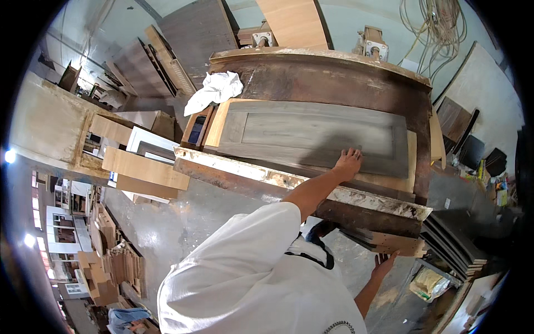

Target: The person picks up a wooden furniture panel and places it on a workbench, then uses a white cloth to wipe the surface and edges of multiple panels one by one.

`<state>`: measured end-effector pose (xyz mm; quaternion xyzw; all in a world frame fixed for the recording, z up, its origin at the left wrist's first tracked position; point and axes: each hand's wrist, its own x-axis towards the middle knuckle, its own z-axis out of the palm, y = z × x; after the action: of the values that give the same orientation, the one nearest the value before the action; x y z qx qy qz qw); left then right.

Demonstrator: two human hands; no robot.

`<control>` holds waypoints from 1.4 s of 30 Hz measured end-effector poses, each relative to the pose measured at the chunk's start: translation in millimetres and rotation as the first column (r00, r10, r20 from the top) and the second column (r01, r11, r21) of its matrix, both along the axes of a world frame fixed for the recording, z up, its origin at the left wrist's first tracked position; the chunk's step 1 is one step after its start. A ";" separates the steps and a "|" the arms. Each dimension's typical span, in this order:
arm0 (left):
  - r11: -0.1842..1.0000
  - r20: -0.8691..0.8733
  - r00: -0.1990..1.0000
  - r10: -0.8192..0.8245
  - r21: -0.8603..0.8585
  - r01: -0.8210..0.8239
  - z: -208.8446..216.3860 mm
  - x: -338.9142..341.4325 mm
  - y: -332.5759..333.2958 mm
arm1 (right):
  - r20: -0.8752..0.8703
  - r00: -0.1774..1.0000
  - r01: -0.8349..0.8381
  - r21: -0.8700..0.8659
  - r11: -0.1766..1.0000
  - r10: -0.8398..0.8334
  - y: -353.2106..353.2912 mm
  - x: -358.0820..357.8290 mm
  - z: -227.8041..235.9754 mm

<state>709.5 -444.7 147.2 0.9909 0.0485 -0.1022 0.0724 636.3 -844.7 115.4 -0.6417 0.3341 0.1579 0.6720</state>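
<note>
A grey framed cabinet door [311,131] lies flat across the bench on a pale wooden board [412,162]. My left hand [349,163] rests on the door near its front edge, fingers spread and a little bent, holding nothing. Lower down on the right, my right hand [384,263] reaches up to a brown board [395,244] below the bench front. Its fingers are apart, with the tips at the board's lower edge; I cannot see a grip around it.
The bench has a raised, paint-spattered front rail [250,168]. A white cloth [216,91] lies at its back left corner. Dark panels [453,242] are stacked to the right, beside a bin [431,283]. Loose boards [146,170] jut out on the left. Coiled hoses [436,28] hang behind.
</note>
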 end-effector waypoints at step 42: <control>0.988 -0.060 0.988 -0.141 -0.065 0.137 16.3 -23.7 18.8 | -0.011 0.999 0.042 0.035 0.999 -0.042 3.1 -10.4 0.0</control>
<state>685.8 -425.9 163.5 0.9854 -0.0216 -0.1404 0.0934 625.8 -841.6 115.4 -0.6219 0.3482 0.1530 0.6845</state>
